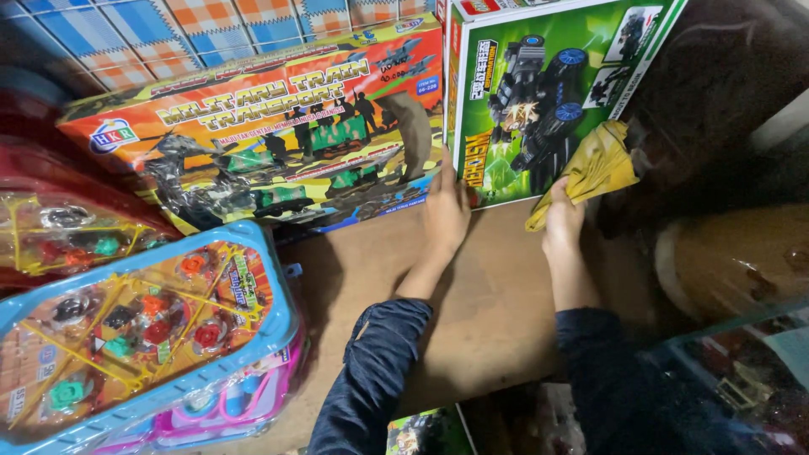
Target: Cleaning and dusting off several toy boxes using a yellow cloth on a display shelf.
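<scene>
Hands (444,211) steady green toy box (548,93) upright, leaning slightly right.

Two boxed toys stand on the shelf, a green box (556,93) and an orange box (253,126), beside two blister-packed toy sets (143,329), one yellow cloth (594,168) and two hands (445,211).

Back wall: foam mat tiles (152,34) in blue, orange and white checks, upper left.
Worktop (497,286): bare brown board, matte, scuffed (shadowed near the middle).
Right side: dark recess (733,93), little detail visible.
Lower right: glass case corner (742,371), faint reflections.
Light: dim, warm, coming from above.
</scene>
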